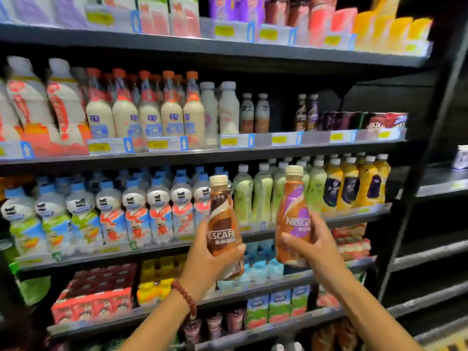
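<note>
Both my hands are raised in front of a shop's drinks shelving, each with a Nescafe bottle. My left hand point(207, 259) grips a brown Nescafe bottle point(222, 219) with a cream cap round its lower half, upright. A red bead bracelet sits on that wrist. My right hand point(314, 245) grips a purple-and-orange Nescafe bottle point(293, 211), also cream-capped and upright, a little higher and to the right. The two bottles are apart, labels facing me.
Dark shelves point(202, 155) hold rows of bottles: milky drinks with orange caps point(149, 110) above, blue-capped bottles point(111, 209) at left, green bottles point(262, 193) and yellow juices point(352, 183) behind my hands. Cartons point(96, 297) fill lower shelves. A mostly bare rack point(430, 249) stands right.
</note>
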